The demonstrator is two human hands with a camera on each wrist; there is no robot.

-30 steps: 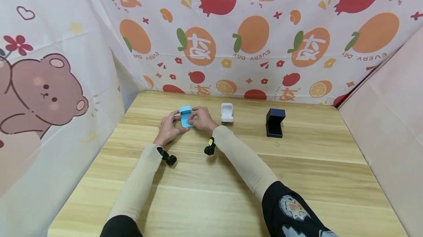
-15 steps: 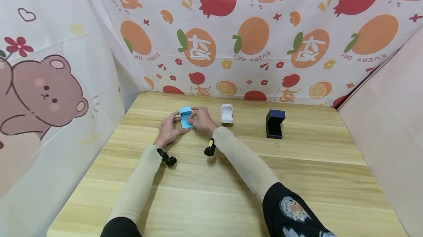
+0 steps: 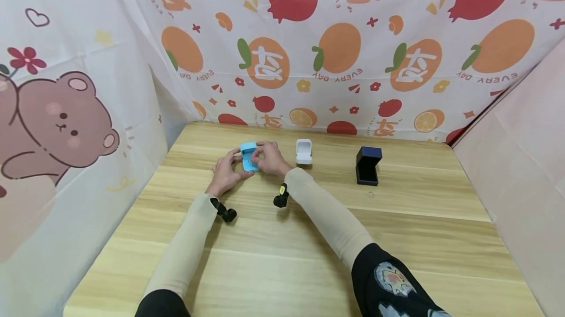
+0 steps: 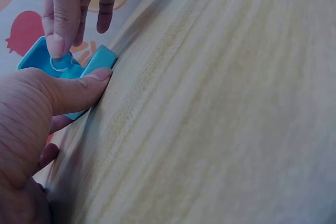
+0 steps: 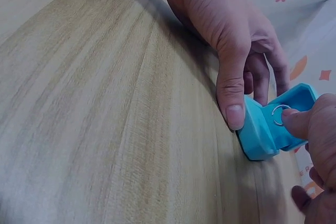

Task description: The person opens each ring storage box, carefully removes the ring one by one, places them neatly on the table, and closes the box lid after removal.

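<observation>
A light blue ring box [image 3: 248, 147] stands with its lid up on the table. My left hand [image 3: 224, 175] grips it from the side, the thumb along its front. From the other side reaches my right hand [image 3: 271, 161], which pinches a thin silver ring [image 5: 274, 114] at the box's opening. The left wrist view has the ring's lower edge just below the fingertip of the right hand [image 4: 73, 9]. Whether the ring sits in the slot, I cannot tell; fingertips cover part of it.
To the right stands an open white ring box [image 3: 303, 150], and farther right an open dark navy box [image 3: 368, 164]. A thin ring [image 3: 371, 195] lies on the wooden table [image 3: 273, 268] in front of it. A printed cloth [image 3: 326, 91] hangs behind the back edge.
Both hands stay at the blue ring box. The right fingertips have shifted very slightly at its opening; little else differs.
</observation>
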